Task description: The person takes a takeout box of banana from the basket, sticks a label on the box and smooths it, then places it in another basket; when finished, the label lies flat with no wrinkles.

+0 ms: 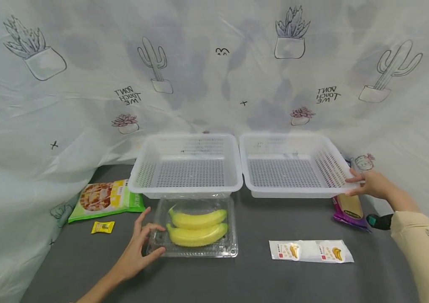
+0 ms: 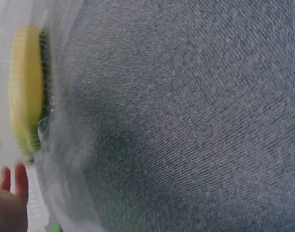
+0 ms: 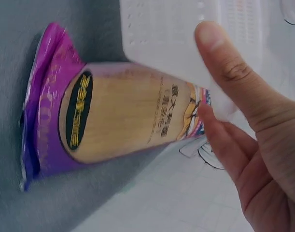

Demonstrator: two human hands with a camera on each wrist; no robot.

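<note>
My left hand (image 1: 137, 248), fingers spread and slightly bent, is at the left edge of a clear plastic clamshell container (image 1: 233, 235). Two yellow bananas (image 1: 199, 227) lie side by side inside it. In the left wrist view, the fingertips (image 2: 21, 179) show close below a banana (image 2: 27, 87). My right hand (image 1: 375, 185) is at the front right corner of the right white basket (image 1: 294, 192), its fingertips right at the rim. The thumb (image 3: 229, 67) lies straight over the basket's outer wall in the right wrist view. Behind that corner is a purple noodle packet (image 1: 350, 208), partly hidden.
Another white basket (image 1: 184, 191) stands beside the right one, behind the container. A green food bag (image 1: 104, 198) and a small yellow packet (image 1: 102, 227) lie at left. At front right is a white strip with banana pictures (image 1: 310, 251). A patterned curtain (image 1: 214, 63) hangs behind.
</note>
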